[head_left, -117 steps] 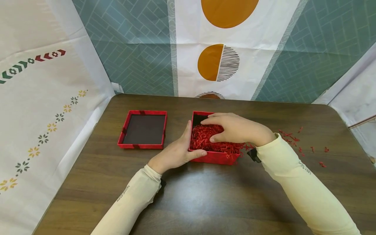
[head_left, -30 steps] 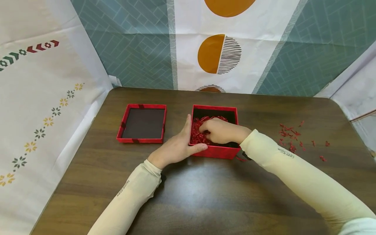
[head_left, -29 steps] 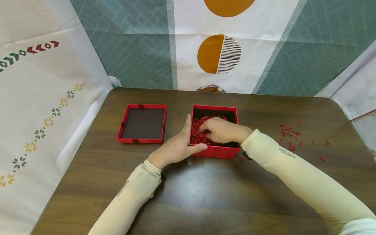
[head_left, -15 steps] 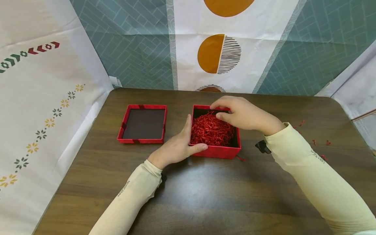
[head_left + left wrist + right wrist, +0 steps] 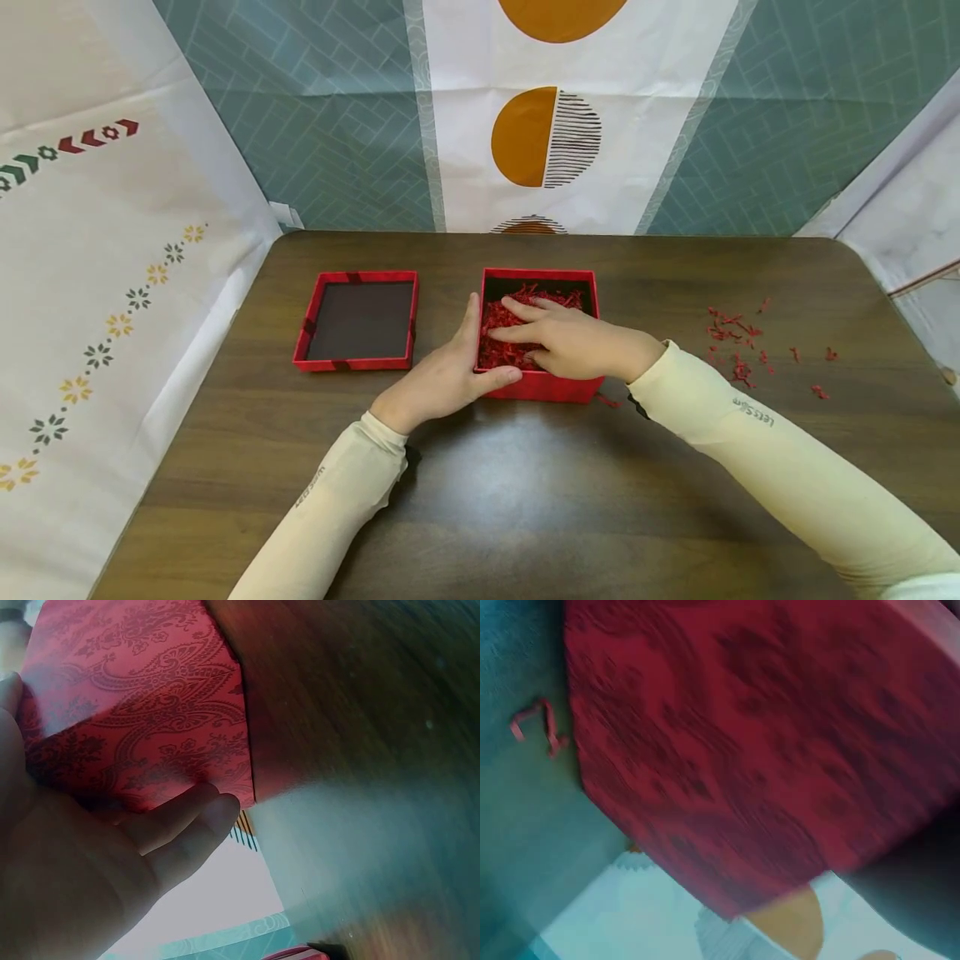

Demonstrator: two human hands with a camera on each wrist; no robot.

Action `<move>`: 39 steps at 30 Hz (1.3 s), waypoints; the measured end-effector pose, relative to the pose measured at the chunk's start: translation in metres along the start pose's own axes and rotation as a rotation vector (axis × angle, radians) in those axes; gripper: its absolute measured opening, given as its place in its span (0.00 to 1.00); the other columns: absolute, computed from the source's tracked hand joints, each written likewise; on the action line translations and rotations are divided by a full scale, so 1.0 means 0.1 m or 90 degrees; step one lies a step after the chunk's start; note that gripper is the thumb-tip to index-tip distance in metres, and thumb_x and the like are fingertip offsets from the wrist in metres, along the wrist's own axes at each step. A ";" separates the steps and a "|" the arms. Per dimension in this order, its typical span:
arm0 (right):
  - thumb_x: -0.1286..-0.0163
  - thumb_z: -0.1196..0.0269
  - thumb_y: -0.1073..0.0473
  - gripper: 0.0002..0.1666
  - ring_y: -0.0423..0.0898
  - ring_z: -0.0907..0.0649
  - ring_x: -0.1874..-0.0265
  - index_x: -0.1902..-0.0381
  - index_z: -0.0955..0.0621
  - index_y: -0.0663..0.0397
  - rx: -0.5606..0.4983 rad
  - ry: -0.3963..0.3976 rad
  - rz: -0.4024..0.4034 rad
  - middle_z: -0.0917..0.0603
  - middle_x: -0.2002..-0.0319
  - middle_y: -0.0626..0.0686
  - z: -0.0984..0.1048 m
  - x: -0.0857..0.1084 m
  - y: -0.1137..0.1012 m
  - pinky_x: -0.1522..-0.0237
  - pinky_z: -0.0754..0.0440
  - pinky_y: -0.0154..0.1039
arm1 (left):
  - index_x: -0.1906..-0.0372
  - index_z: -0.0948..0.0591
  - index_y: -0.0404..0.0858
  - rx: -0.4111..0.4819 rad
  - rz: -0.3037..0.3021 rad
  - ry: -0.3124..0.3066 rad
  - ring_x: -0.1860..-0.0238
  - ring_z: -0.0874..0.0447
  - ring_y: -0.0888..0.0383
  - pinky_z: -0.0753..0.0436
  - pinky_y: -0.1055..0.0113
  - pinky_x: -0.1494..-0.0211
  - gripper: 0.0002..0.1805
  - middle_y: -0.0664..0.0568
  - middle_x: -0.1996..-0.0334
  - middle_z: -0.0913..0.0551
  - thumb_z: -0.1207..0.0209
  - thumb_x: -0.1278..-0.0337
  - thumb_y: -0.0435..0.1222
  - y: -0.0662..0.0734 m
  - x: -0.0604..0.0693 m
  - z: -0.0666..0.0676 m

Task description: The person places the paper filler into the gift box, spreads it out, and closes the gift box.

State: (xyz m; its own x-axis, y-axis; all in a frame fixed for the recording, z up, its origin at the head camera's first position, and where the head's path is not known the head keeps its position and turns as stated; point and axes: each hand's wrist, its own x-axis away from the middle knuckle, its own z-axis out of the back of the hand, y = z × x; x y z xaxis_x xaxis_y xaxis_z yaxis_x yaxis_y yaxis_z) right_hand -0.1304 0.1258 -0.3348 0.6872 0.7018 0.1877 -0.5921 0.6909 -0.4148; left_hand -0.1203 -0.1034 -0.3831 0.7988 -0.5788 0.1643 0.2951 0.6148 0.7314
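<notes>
A red square gift box (image 5: 558, 387) stands on the table, its dark inside filled with red shredded paper (image 5: 497, 354). My left hand (image 5: 435, 383) braces the box's near left corner, straight fingers along the left side and thumb across the front rim. In the left wrist view, fingers (image 5: 187, 836) touch the patterned red box wall (image 5: 150, 697). Inside the box, my right hand (image 5: 573, 342) presses spread fingers down on the shreds and covers part of them. The right wrist view is filled mostly by the box's patterned wall (image 5: 727, 750).
To the left lies the red box lid (image 5: 371, 364), dark inside facing up. Loose red paper shreds (image 5: 731, 327) are scattered on the table at right, and a single shred (image 5: 607, 401) lies by the box's near right corner. A patterned cloth hangs behind the table.
The right hand, curled into the shreds a second ago, rose over the far right of the box and is now lower, spread on the paper. The left hand stays at its corner.
</notes>
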 end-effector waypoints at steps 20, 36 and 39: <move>0.31 0.31 0.59 0.33 0.63 0.33 0.30 0.28 0.25 0.46 0.023 0.004 -0.104 0.44 0.23 0.66 0.23 0.13 0.07 0.35 0.31 0.59 | 0.23 0.79 0.49 0.003 -0.024 -0.009 0.28 0.36 0.45 0.29 0.56 0.33 0.64 0.53 0.20 0.70 0.45 0.39 0.69 0.05 -0.11 -0.04; 0.25 0.37 0.55 0.29 0.54 0.20 0.41 0.28 0.26 0.45 -0.100 0.251 -0.205 0.24 0.32 0.54 0.57 1.02 0.51 0.47 0.23 0.53 | 0.23 0.79 0.56 0.012 0.019 -0.002 0.34 0.28 0.47 0.24 0.54 0.39 0.65 0.57 0.20 0.69 0.45 0.42 0.71 -0.01 -0.01 -0.02; 0.24 0.38 0.53 0.28 0.53 0.16 0.52 0.28 0.25 0.45 -0.098 0.261 -0.269 0.19 0.39 0.59 0.55 1.27 0.70 0.60 0.23 0.47 | 0.23 0.79 0.55 0.011 0.019 -0.003 0.30 0.32 0.47 0.26 0.54 0.37 0.65 0.57 0.20 0.69 0.45 0.43 0.72 -0.01 -0.01 -0.02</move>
State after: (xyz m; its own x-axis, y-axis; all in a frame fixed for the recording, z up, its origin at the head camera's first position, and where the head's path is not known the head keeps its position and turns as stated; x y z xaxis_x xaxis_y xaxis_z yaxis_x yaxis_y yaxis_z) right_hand -0.1081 0.2726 -0.2913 0.9738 0.2265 0.0185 -0.1857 0.8401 -0.5096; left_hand -0.1199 -0.1026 -0.3857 0.8050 -0.5622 0.1895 0.2616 0.6231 0.7371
